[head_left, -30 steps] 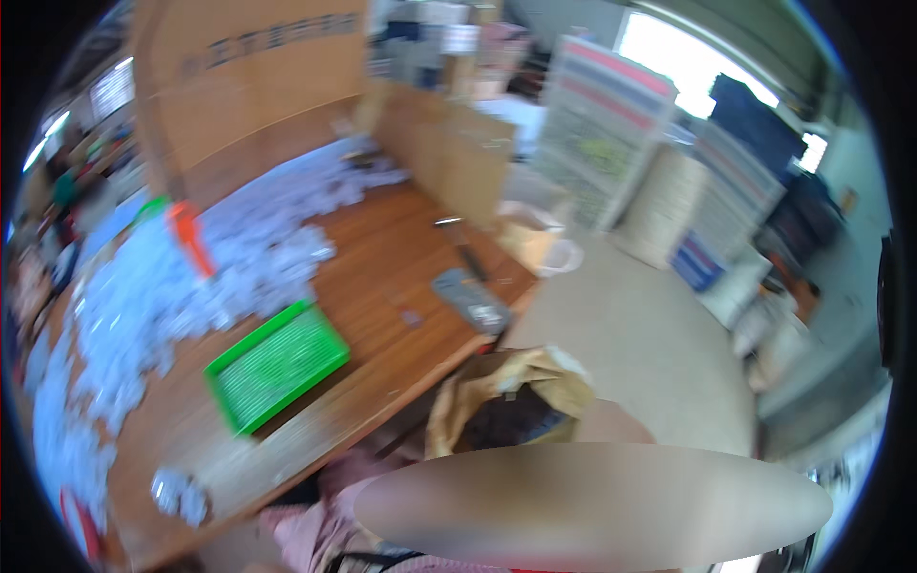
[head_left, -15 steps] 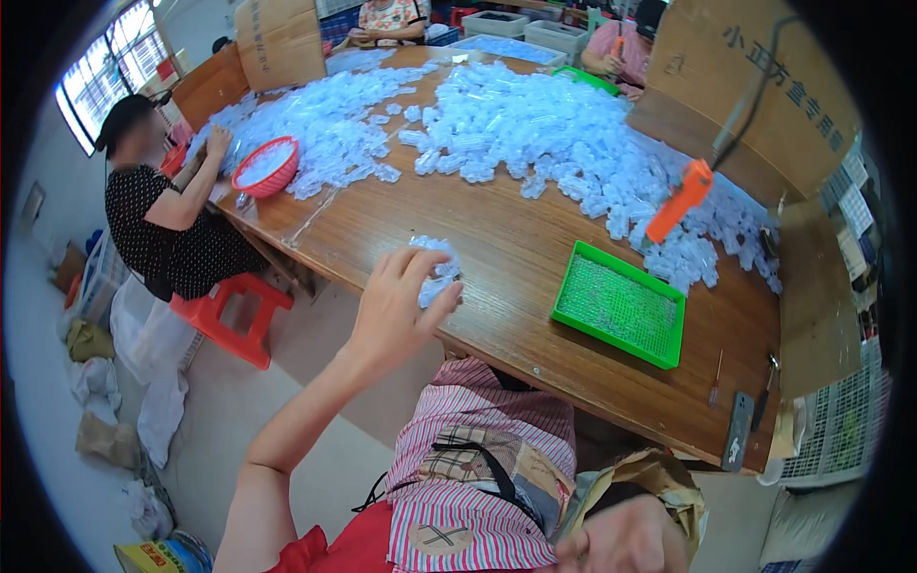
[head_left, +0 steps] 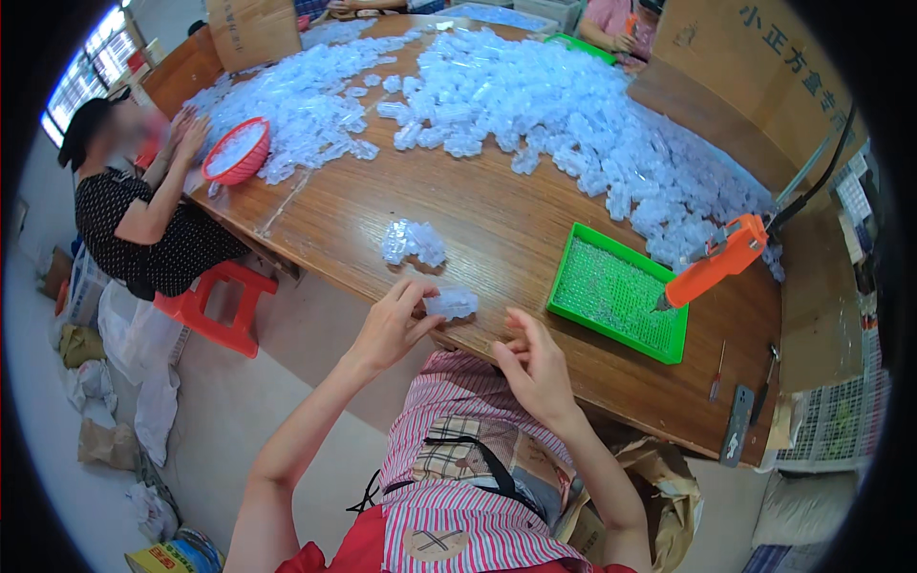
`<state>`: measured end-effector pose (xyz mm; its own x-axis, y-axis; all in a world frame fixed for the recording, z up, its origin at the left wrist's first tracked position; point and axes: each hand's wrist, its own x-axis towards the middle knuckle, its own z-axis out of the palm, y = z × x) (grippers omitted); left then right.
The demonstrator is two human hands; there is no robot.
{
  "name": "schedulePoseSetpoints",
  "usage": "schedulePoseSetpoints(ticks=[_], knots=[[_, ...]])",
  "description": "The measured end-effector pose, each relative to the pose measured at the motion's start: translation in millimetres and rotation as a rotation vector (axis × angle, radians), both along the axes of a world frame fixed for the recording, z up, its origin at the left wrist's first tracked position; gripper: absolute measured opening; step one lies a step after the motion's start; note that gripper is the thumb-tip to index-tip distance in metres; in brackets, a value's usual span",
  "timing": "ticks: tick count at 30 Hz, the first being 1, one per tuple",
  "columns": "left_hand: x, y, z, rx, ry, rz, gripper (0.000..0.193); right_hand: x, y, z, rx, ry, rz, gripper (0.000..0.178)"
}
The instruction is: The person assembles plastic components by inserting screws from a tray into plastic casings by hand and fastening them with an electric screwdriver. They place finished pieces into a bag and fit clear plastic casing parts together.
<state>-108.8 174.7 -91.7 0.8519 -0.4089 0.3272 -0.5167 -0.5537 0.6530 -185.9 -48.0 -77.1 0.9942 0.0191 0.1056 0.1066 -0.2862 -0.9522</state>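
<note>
My left hand (head_left: 394, 323) pinches a clear piece (head_left: 453, 304) by the table's near edge (head_left: 621, 390), my empty right hand (head_left: 537, 371) now raised to help.

Dark characters (head_left: 793, 59) mark the cardboard sheet (head_left: 718, 81) right of and beyond the right hand (head_left: 537, 371) and the cardboard panel (head_left: 250, 36) far beyond the left hand (head_left: 390, 328).

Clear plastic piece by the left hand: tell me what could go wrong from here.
The clear plastic piece lies at the fingertips of the left hand, near the table's near edge, so a slip might drop it to the floor. The orange power tool hangs with its tip over the green tray; if it swings, it might disturb the small parts inside.
</note>
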Motion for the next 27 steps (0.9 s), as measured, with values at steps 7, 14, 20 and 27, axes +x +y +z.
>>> schedulePoseSetpoints(ticks=[7, 14, 20, 27], knots=[[-0.5, -23.5, 13.9, -0.237, 0.493, -0.293, 0.046, 7.8, -3.6, -17.7, -0.093, 0.0, 0.006, 0.034], [72.0, -3.6, 33.8, 0.387, -0.185, 0.138, 0.067, -22.9, -30.7, -2.3, -0.003, 0.245, -0.395, 0.036], [79.9, -7.1, 35.7, 0.474, -0.28, -0.004, 0.057, -15.0, -35.3, -10.4, -0.39, 0.076, -0.498, 0.041], [4.9, -77.2, 20.5, -0.161, -0.03, -0.24, 0.08, -34.2, -45.5, -0.6, -0.134, 0.177, -0.492, 0.046]])
